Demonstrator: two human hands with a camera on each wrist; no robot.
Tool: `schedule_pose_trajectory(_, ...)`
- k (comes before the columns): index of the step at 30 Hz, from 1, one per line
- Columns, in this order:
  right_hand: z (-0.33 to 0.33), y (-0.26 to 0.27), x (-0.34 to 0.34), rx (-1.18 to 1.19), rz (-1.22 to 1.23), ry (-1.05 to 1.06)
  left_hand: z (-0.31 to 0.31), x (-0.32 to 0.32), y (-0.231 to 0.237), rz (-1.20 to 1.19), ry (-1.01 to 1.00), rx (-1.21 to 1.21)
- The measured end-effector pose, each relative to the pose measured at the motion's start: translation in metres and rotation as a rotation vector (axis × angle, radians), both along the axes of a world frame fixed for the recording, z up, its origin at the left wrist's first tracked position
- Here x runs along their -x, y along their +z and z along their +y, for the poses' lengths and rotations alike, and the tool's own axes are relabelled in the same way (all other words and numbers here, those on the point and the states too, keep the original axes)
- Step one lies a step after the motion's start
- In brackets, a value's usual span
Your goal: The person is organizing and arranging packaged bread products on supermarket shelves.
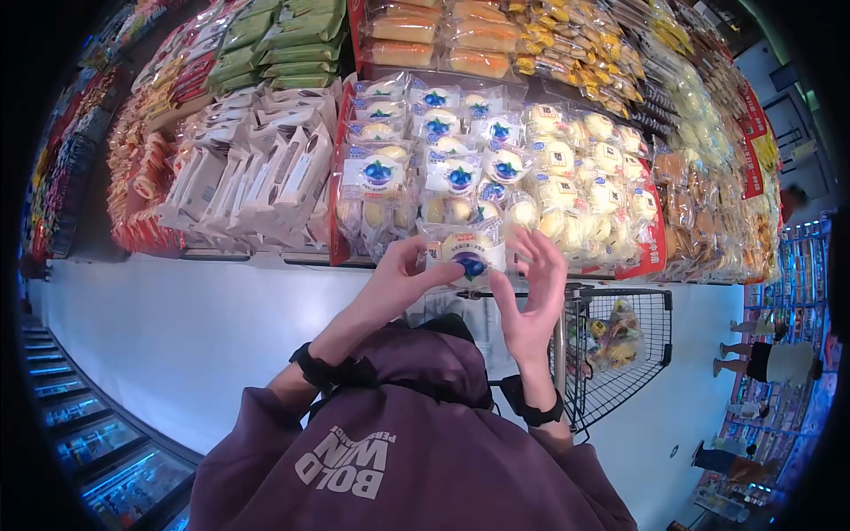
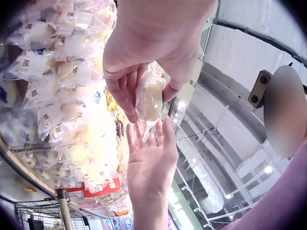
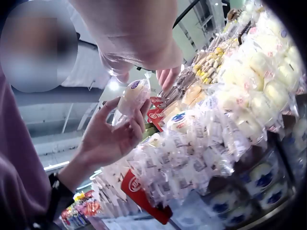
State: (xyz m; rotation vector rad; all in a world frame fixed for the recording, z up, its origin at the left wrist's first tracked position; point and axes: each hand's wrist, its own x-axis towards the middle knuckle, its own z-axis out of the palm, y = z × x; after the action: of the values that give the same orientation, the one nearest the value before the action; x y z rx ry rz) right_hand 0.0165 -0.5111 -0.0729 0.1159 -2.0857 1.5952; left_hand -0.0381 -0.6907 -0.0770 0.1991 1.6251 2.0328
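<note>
In the head view my left hand (image 1: 400, 281) grips a clear-wrapped bun (image 1: 471, 246) with a blueberry picture on its label. The left wrist view shows the pale, round bun (image 2: 152, 100) pinched between the left thumb and fingers. My right hand (image 1: 534, 296) is just to the right of the pack, fingers spread and bent a little. Its palm (image 2: 152, 167) faces the pack in the left wrist view, fingertips right at the wrapper's lower end. Behind the bun lie rows of similar blueberry-label packs (image 1: 459, 177).
Pale yellow wrapped buns (image 1: 567, 190) are stacked right of the blueberry packs, and white packets (image 1: 266, 168) to the left. Red dividers (image 1: 340, 195) separate them. A black wire shopping cart (image 1: 651, 354) holding bagged goods stands at the right. Other people (image 1: 784, 361) are farther right.
</note>
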Motion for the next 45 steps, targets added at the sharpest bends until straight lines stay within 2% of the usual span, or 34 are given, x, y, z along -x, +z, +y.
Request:
schedule_pose_trajectory(2,-0.01,0.004,0.002,0.429,-0.248,0.145,-0.004,0.002,0.001,0.017,-0.027,-0.006)
schedule_pose_trajectory(4,-0.011,0.005,0.008,0.402,-0.231,0.17,-0.006,0.004,-0.002,0.031,-0.036,0.063)
schedule_pose_trajectory(7,-0.002,0.007,0.016,0.318,-0.231,0.239,-0.008,0.009,-0.003,0.167,0.006,-0.041)
schedule_pose_trajectory(9,0.001,0.009,0.017,0.207,-0.228,0.287,-0.019,0.016,0.006,0.175,-0.086,0.034)
schedule_pose_trajectory(11,-0.005,0.012,0.018,0.257,-0.246,0.28,-0.023,0.018,0.013,0.157,-0.187,0.098)
schedule_pose_trajectory(14,-0.021,0.011,0.023,0.358,-0.206,0.17,-0.018,0.013,0.002,0.114,-0.139,-0.043)
schedule_pose_trajectory(16,-0.035,0.01,0.025,0.447,-0.138,0.049,-0.014,0.016,0.005,0.035,0.006,-0.091)
schedule_pose_trajectory(19,-0.04,0.009,0.015,0.488,-0.33,0.179,-0.012,0.018,0.006,-0.053,0.167,-0.155)
schedule_pose_trajectory(21,-0.044,-0.001,0.012,0.46,-0.408,0.182,-0.012,0.019,0.006,-0.041,0.228,-0.188)
schedule_pose_trajectory(24,-0.046,-0.006,0.018,0.468,-0.415,0.208,-0.013,0.015,0.005,-0.056,0.309,-0.046)
schedule_pose_trajectory(28,-0.048,0.008,0.025,0.58,-0.329,0.162,-0.019,0.017,0.006,-0.043,0.289,-0.203)
schedule_pose_trajectory(31,-0.043,0.003,0.031,0.618,-0.297,0.111,-0.03,0.02,-0.008,0.007,0.19,0.017)
schedule_pose_trajectory(35,-0.041,0.005,0.032,0.593,-0.348,0.129,-0.026,0.012,0.003,-0.011,0.195,-0.084)
schedule_pose_trajectory(38,-0.046,0.01,0.03,0.513,-0.296,0.225,-0.025,0.011,0.006,-0.037,0.202,-0.096)
schedule_pose_trajectory(45,-0.043,0.008,0.028,0.616,-0.336,0.267,-0.024,0.012,0.012,0.064,0.162,-0.072)
